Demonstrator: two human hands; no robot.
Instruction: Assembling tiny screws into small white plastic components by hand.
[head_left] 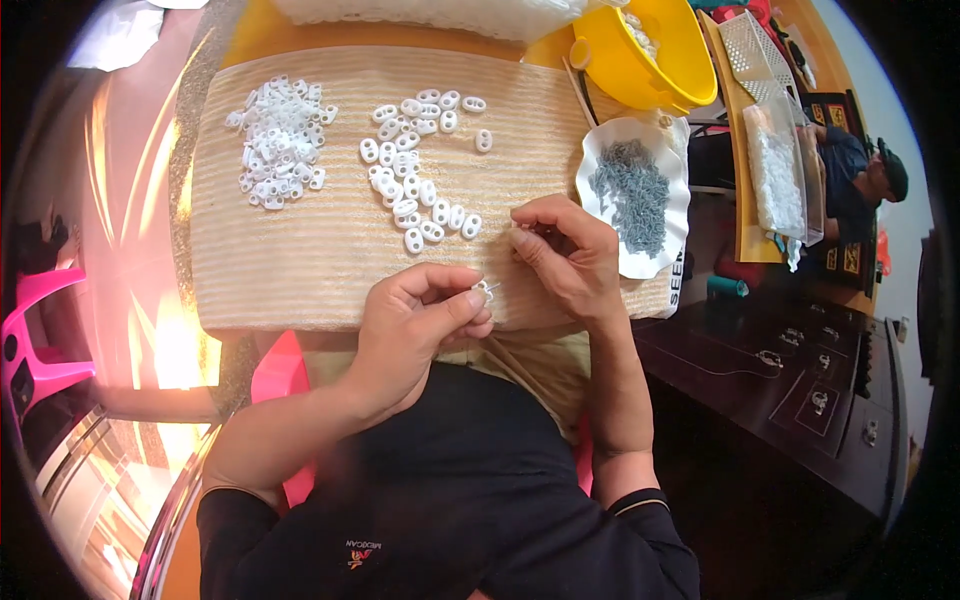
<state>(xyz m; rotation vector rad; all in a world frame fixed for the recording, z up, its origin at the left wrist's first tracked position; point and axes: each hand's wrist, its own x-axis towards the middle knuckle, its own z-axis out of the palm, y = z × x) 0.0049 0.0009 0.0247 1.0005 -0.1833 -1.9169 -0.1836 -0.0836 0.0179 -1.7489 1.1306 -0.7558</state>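
Note:
My left hand [428, 312] is closed in a pinch at the front edge of the cloth-covered work surface [270, 275]. Between its thumb and fingers is a small white plastic piece [484, 290] with a thin grey pin sticking out to the right. To the right, apart from it, my right hand [572, 255] pinches something tiny and whitish, mostly hidden by the fingertips. Beyond my hands lie loose white oval two-holed pieces [405, 165]. A heap of small white plastic parts [280, 145] sits far left. Small grey pins or screws [640, 200] fill a white wavy-rimmed dish [679, 190] beside my right hand.
A yellow bowl [695, 65] holding pale pieces stands at the far right, with a thin stick [579, 92] next to it. Clear plastic bags [430, 12] line the far edge. Off to the right, a person in a dark cap [860, 180] is near a bin of white parts [775, 170].

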